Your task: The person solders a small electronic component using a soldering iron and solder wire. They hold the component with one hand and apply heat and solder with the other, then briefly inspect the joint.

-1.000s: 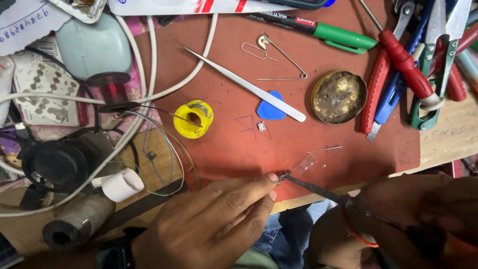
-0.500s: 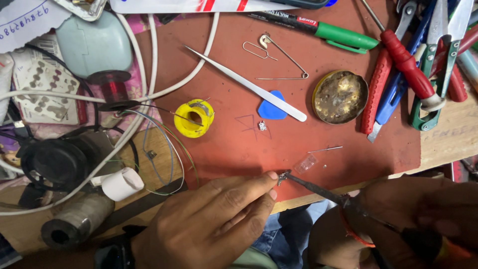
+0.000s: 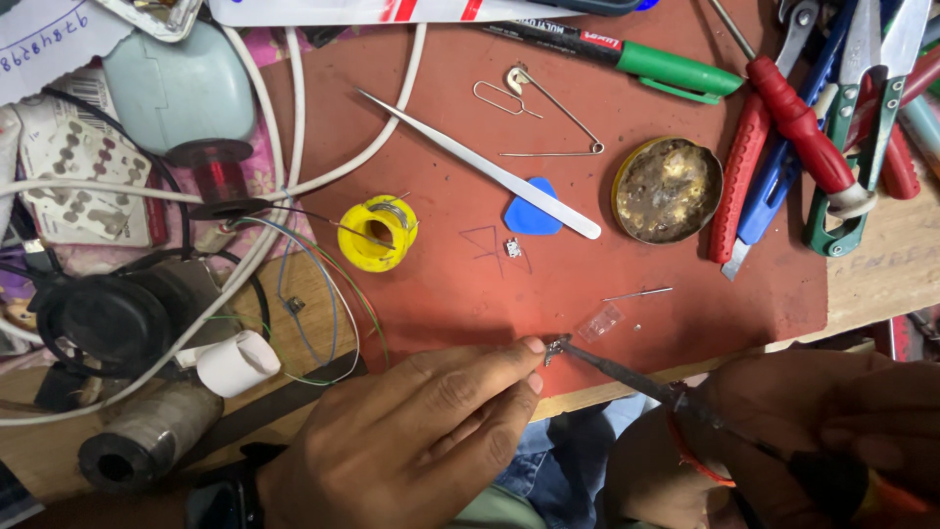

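My left hand (image 3: 411, 441) lies at the front edge of the red mat (image 3: 636, 323). Its fingertips pinch a tiny metal part (image 3: 554, 348). My right hand (image 3: 832, 421) grips a thin dark tool (image 3: 627, 372) whose tip touches that part. An orange band loops around the tool near my right fingers. A small clear plastic piece (image 3: 600, 320) lies on the mat just behind the tool tip.
On the mat lie a yellow solder spool (image 3: 377, 233), long tweezers (image 3: 480, 162), a blue pick (image 3: 532, 212), a round tin of flux (image 3: 667, 190), a safety pin (image 3: 553, 108), and pliers, screwdriver and cutters (image 3: 803, 137) at right. White cables, a red spool (image 3: 217, 176) and a tape roll (image 3: 238, 362) crowd the left.
Both hands stay nearly still at the mat's front edge. The tool tip remains on the small part.
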